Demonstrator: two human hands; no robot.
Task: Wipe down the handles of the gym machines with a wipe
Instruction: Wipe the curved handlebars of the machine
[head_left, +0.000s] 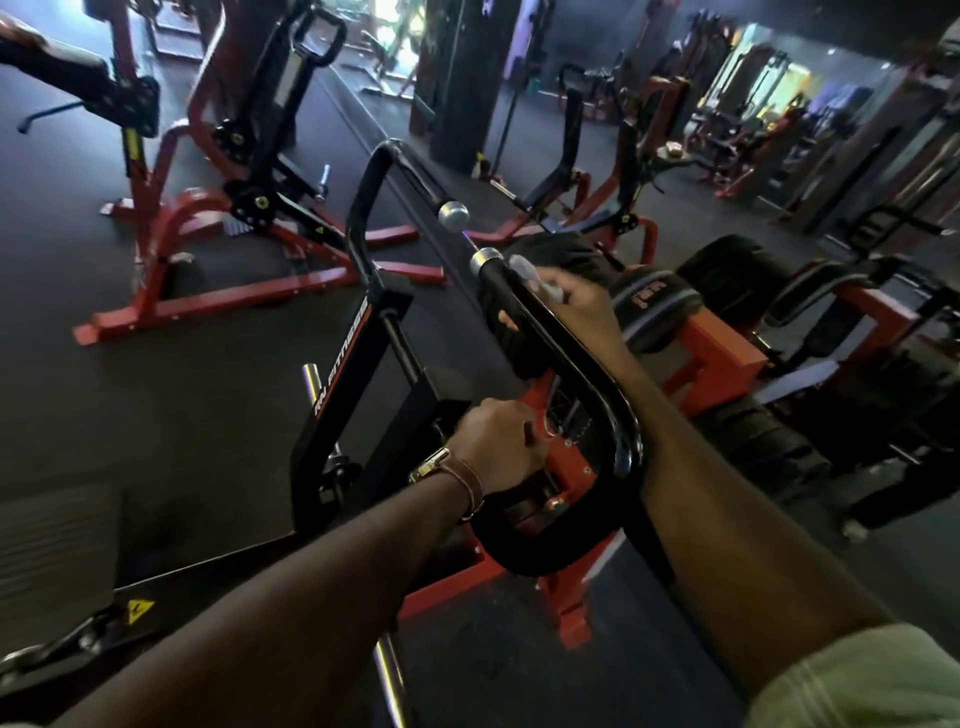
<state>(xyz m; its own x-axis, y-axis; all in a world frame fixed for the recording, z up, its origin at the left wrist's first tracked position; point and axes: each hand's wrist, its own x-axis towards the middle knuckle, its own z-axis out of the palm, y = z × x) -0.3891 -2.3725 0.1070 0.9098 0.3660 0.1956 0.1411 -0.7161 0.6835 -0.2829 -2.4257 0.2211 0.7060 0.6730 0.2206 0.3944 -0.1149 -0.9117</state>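
- Red-and-black gym machine (717, 358), mid-floor.
- Near curved black handle (582, 374), chrome-capped.
- Right hand (582, 301) pinches a pale wipe (535, 275) against the handle's upper end.
- Left hand (498, 447), wristwatch (441, 467) on, fingers curled around the machine's lower frame.

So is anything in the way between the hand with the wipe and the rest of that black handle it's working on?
Nothing visible is. The right hand presses the wipe against the near handle close to its chrome end cap, and the bar below it is bare. The left hand grips the machine frame lower down, off the handle.
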